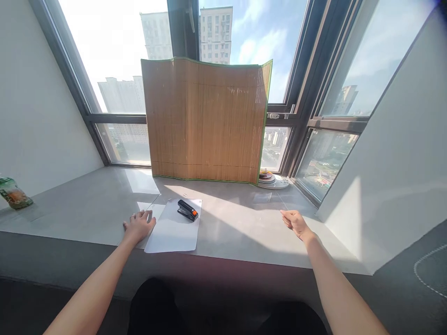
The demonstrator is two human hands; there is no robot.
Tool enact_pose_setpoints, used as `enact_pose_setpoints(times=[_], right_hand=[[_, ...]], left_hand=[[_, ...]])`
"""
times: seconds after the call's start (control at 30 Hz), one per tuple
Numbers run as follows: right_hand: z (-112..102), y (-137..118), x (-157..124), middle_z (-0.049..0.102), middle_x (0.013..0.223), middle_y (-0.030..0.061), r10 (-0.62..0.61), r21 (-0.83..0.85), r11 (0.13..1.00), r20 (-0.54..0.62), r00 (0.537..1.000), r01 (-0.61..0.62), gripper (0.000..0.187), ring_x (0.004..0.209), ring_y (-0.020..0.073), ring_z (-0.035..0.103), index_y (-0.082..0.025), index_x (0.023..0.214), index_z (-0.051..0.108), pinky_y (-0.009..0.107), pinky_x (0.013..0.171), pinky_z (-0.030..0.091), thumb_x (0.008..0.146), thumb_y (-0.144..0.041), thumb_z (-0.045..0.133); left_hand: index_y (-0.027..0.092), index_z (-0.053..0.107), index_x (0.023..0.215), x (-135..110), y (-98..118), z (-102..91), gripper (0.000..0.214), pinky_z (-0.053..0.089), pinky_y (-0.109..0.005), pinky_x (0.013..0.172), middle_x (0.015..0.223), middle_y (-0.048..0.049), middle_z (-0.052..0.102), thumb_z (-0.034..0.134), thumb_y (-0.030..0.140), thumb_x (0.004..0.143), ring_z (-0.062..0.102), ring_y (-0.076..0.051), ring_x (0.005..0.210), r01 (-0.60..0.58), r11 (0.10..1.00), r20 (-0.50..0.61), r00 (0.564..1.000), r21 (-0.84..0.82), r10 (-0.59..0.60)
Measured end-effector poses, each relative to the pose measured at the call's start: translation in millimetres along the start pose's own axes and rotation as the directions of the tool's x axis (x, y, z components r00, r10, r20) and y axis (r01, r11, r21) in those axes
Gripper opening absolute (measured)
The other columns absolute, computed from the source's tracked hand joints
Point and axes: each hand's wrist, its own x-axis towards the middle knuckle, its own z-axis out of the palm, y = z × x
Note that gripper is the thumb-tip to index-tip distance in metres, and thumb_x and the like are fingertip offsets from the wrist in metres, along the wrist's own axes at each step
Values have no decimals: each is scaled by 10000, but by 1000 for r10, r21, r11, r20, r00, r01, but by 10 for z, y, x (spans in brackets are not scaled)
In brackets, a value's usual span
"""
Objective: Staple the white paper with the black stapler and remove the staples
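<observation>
A black stapler (187,211) with an orange patch lies on a stack or sheet of white paper (172,237) on the window sill. Just left of the paper, my left hand (138,226) rests on the sill with its fingers apart, holding nothing. Over the right part of the sill, my right hand (295,223) is closed, thumb against the curled fingers. Whatever it may hold is too small or hidden to make out. A small clear flat piece (261,198) lies on the sill beyond that hand, to its left.
A bamboo mat (209,125) with green edging stands upright against the window. Stacked plates (274,181) sit behind its right end. On the far left lies a printed plastic package (14,193). The sill (237,242) ends at a front edge above my knees.
</observation>
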Motion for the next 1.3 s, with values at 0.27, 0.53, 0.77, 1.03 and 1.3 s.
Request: enact_pose_setpoints(times=[0.27,0.53,0.77,1.03,1.3], right_hand=[[-5,-82,26,147,505,-104,-4,127,992,-111,994,18,676,475,80,125,-273,567,194,288,459,142,876,-598,700],[-19,-66,36,147,496,-105,15,157,988,-130,991,6,675,478,85,115,-281,564,196,300,462,134,885,-570,715],[-70,-31,10,147,523,-101,23,203,979,-57,998,-11,686,498,86,118,-267,553,216,303,483,119,896,-556,735],[-86,-10,14,154,520,-98,20,181,983,-43,999,-12,679,489,86,120,-264,558,219,291,465,135,915,-567,710],[-61,-28,0,153,523,-98,8,169,986,-67,998,3,682,487,80,129,-259,565,211,286,457,148,903,-567,717]], left_hand=[[296,531,1515,110,-78,85,595,260,-746,1142,1676,-176,419,421,540,983,358,-475,1508,-9,1000,-33,999,-27,8],[265,516,1530,110,-83,95,627,246,-755,1142,1675,-200,408,405,552,984,354,-490,1503,-25,999,-33,999,-25,24],[263,508,1550,62,-23,-3,651,256,-738,1154,1684,-193,395,413,561,979,355,-486,1503,-9,1000,13,1000,-29,10],[189,682,1366,105,30,-57,517,243,-818,1149,1607,-241,488,542,404,918,355,-524,1512,-46,998,-81,996,-43,42],[79,462,1608,-99,809,268,695,248,-558,1303,1703,-195,399,406,421,1005,324,-355,1599,-491,865,-33,871,-100,491]])
